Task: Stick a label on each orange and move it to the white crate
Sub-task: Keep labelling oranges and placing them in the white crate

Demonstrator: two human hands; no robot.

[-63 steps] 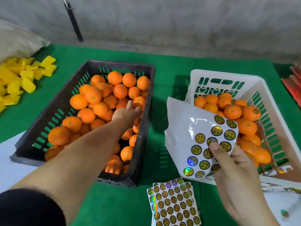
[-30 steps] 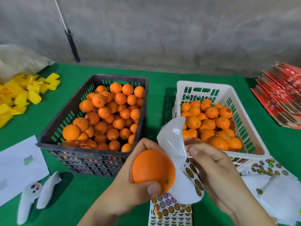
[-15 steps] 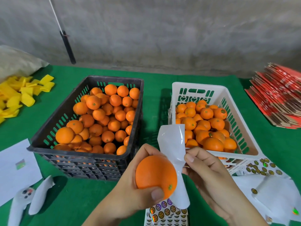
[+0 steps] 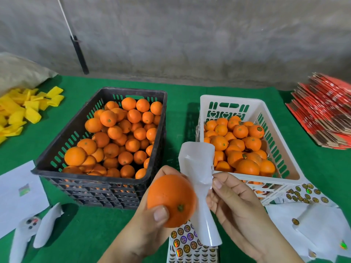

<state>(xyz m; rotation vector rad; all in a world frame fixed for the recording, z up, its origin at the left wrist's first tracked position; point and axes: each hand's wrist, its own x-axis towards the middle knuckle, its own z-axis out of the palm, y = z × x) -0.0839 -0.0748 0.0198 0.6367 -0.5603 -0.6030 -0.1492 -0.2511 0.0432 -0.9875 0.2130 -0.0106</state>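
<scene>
Crates sit side by side on the green table (image 4: 180, 92): black crate (image 4: 76, 168) left, white crate (image 4: 281, 158) right, both holding oranges. Left hand (image 4: 144, 228) grips an orange (image 4: 169, 198) near centre, stem end facing near-right. Right hand (image 4: 241, 211) pinches a curled label sheet (image 4: 199, 179), standing roughly upright, touching the orange.

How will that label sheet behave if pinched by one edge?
Likely floppy: the label sheet already curls and creases in the right hand. Probably light, as fingertips alone hold it. Its glossy back looks slippery.
</scene>
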